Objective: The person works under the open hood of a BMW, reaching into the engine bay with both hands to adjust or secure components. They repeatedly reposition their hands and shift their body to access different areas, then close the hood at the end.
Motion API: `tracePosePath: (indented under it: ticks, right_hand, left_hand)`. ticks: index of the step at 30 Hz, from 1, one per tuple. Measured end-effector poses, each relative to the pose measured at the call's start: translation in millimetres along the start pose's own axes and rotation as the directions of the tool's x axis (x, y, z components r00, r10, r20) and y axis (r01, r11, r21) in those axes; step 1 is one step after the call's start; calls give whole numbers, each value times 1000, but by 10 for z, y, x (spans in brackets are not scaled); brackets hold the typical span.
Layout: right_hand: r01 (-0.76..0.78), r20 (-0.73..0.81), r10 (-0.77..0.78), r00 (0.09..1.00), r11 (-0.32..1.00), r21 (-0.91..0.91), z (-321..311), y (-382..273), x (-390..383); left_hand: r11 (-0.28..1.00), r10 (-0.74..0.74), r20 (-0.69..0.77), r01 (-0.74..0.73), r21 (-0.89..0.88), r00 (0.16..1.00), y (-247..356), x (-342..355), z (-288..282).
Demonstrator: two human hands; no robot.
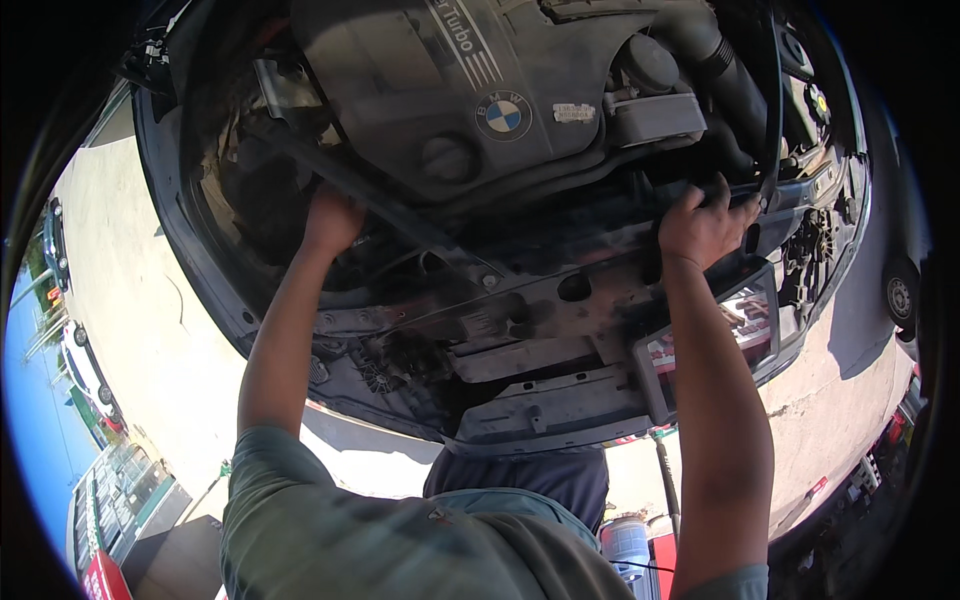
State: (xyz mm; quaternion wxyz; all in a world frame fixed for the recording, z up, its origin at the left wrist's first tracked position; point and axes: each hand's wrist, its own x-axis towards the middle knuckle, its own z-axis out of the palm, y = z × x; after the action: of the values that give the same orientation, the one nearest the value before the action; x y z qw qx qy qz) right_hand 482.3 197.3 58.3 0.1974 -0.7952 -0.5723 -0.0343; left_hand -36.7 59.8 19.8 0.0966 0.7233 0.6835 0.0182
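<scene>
Outdoor paved yard, looks like open-air car repair spot. Signs: car [540, 405] at ctr, eng. cover [400, 70] on show, far side. Pale concrete ground [120, 220] in hard sun, L & R. Blue sky [35, 340] far L. Other veh. parked: white car [85, 368] & dark car [56, 245] L, wheel [900, 293] of another R. Glass-fronted bldg [115, 495] near L.

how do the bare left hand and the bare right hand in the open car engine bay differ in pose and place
The bare left hand is beside the long black diagonal bar, while the bare right hand is near the lower end of the thin black bar on the right. The left hand's fingers are mostly hidden; the right hand's show, spread apart. Both are ungloved.
</scene>
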Motion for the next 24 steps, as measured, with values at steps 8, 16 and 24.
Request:
tracePosePath:
  ticks: [8,16,24]
  right_hand:
    - [43,-40,-45,998,998,-42,41,-50,17]
    - [3,-23,-4,1000,999,-32,87,12,9]
    - [18,-27,-21,999,994,-107,138,75,0]
  left_hand:
    - [947,223,636,-320,40,739,341,-324,-18]
    - [714,319,722,-657,242,613,267,-215,304]
    - [736,387,633,-638,226,671,115,-332,569]
